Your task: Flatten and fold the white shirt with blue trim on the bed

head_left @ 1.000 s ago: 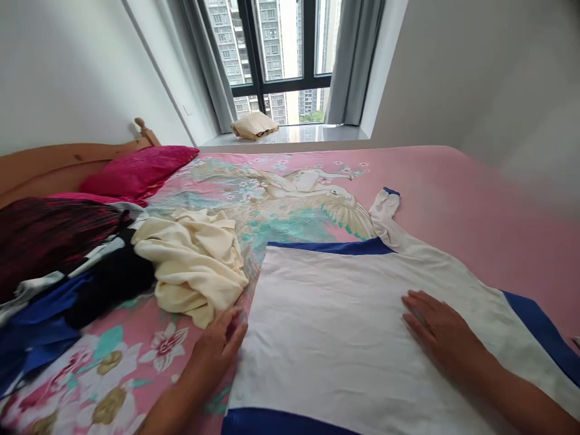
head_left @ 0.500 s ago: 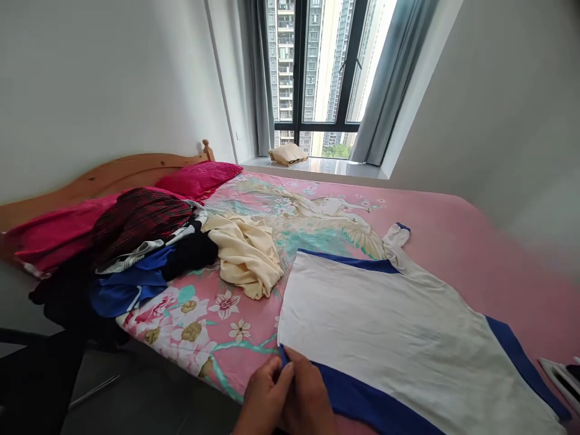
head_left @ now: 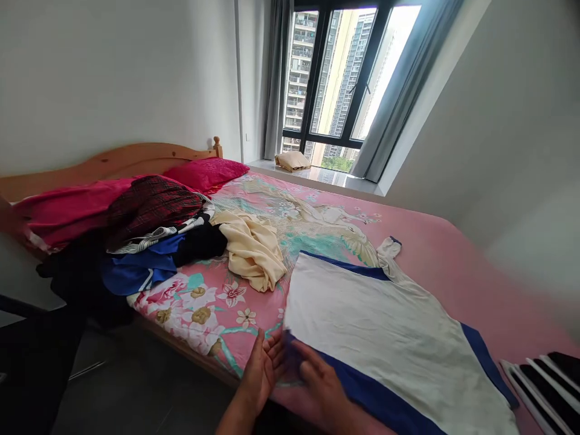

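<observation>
A white long-sleeved shirt with blue trim (head_left: 371,326) lies spread flat on the bed, its hem toward the left. At the hem's near corner, which is smeared by motion, my left hand (head_left: 260,371) has its fingers stretched out and its palm turned inward. My right hand (head_left: 324,380) is just across from it, over the blue side strip, with the index finger extended and the others loosely bent. The blue corner shows between the two hands, and neither grips it visibly. A crumpled cream garment (head_left: 256,251) lies beyond my left hand.
A heap of dark, plaid and blue clothes (head_left: 154,208) covers the bed's left side by red pillows (head_left: 208,172). Folded clothes (head_left: 544,386) sit at the right edge. A folded beige cloth (head_left: 292,160) rests on the windowsill. A blurred skin-coloured shape (head_left: 9,220) shows far left.
My hands have let go of the shirt's near corner and moved apart. The view has shifted, showing more of the folded clothes at right. A blurred shape has appeared at the left edge.
</observation>
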Demonstrator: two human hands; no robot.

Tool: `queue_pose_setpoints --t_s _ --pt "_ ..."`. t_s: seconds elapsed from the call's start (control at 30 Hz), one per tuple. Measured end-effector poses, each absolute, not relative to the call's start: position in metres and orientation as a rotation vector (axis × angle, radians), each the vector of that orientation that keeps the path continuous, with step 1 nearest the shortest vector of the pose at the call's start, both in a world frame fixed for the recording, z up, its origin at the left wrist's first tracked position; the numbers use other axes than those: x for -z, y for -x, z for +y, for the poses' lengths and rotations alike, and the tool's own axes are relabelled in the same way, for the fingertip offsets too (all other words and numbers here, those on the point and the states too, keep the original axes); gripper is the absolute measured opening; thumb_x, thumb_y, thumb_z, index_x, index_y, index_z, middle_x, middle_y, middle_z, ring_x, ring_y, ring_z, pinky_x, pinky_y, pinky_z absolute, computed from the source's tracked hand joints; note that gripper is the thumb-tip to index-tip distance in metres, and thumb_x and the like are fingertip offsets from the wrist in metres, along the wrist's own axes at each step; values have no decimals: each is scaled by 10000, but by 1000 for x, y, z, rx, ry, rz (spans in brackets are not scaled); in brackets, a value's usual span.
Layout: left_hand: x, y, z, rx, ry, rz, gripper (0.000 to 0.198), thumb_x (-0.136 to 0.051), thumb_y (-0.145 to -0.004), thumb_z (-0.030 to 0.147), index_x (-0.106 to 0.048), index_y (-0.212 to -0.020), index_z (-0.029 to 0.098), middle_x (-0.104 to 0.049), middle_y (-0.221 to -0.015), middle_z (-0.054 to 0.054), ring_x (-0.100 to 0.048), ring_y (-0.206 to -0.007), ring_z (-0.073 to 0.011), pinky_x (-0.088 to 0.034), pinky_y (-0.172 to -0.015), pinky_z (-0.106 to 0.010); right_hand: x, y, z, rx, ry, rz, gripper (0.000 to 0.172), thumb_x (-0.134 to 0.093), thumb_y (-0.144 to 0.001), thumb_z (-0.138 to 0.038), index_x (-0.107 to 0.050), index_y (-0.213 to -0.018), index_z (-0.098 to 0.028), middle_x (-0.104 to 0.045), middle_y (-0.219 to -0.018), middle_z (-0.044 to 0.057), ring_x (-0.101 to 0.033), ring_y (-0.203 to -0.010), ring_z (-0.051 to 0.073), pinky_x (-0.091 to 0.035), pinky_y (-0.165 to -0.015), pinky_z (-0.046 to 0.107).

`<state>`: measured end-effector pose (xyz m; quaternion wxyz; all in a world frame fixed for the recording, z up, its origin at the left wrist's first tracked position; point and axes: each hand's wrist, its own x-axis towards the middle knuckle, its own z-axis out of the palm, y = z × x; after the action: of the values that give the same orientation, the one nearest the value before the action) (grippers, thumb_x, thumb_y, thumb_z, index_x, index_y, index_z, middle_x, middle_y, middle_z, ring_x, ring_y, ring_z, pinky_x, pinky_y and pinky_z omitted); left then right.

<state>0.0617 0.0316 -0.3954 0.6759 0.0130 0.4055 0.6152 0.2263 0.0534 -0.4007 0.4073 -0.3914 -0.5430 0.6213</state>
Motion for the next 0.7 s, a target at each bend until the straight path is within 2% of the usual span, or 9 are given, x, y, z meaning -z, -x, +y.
queue_pose_setpoints --t_s 0.07,0.17,0.23,0.33,0.4,0.47,0.6,0.7 --pt "391 -60 33 -1327 -223 996 533 -453 -829 593 -588 -1016 113 -695 -1014 -159 -669 -946 -251 -527 -798 -351 386 -219 39 -1509 989 -1701 342 -583 -814 -480 -702 -1003 -221 -696 -1019 62 -628 -984 230 -484 -913 371" --pt "393 -59 41 -1173 -543 1396 493 -518 -802 558 -593 -1010 117 -713 -952 -140 -685 -862 -253 -545 -720 -349 376 -225 45 -1134 1138 -1917 382 -420 -905 -442 -673 -1072 -210 -665 -1114 83 -583 -1085 233 -415 -996 400" --pt "398 -59 46 -1087 -684 1618 428 -588 -779 462 -566 -1059 139 -701 -1027 -129 -680 -879 -249 -543 -710 -339 381 -242 60 -837 1335 -2011 407 -397 -907 -390 -601 -1204 -201 -557 -1297 93 -451 -1255 247 -282 -1092 458" --pt "409 -55 43 -1037 -798 1765 442 -652 -722 270 -516 -1136 195 -636 -1196 -100 -614 -1068 -248 -494 -861 -330 399 -285 71 -560 1699 -2210 511 -449 -867 -361 -469 -1348 -191 -357 -1461 88 -259 -1376 272 -110 -1128 534" --pt "415 -50 33 -950 -993 1882 446 -613 -743 250 -496 -1172 215 -614 -1229 -83 -566 -1147 -248 -428 -961 -348 409 -318 62 -470 1878 -2277 614 -477 -846 -421 -392 -1401 -172 -261 -1499 100 -202 -1395 289 -84 -1126 543" --pt "418 -45 23 -796 -1259 2041 430 -533 -801 327 -475 -1209 205 -604 -1230 -92 -579 -1119 -265 -413 -973 -390 410 -345 44 -442 1977 -2294 669 -474 -840 -466 -355 -1421 -156 -217 -1509 109 -178 -1400 296 -94 -1127 531" --pt "412 -51 31 -699 -1819 2269 485 -396 -856 452 -481 -1245 174 -601 -1197 -118 -566 -1105 -273 -403 -985 -413 392 -364 22 -458 1980 -2246 520 -360 -904 -399 -449 -1369 -182 -320 -1478 73 -220 -1393 260 -116 -1138 492" --pt "402 -77 56 -694 -2202 2144 524 -333 -875 455 -482 -1299 186 -501 -1357 -110 -427 -1275 -248 -314 -1073 -399 383 -361 32 -342 1916 -2110 521 -307 -934 -435 -392 -1401 -222 -238 -1513 39 -156 -1410 252 -68 -1135 525"
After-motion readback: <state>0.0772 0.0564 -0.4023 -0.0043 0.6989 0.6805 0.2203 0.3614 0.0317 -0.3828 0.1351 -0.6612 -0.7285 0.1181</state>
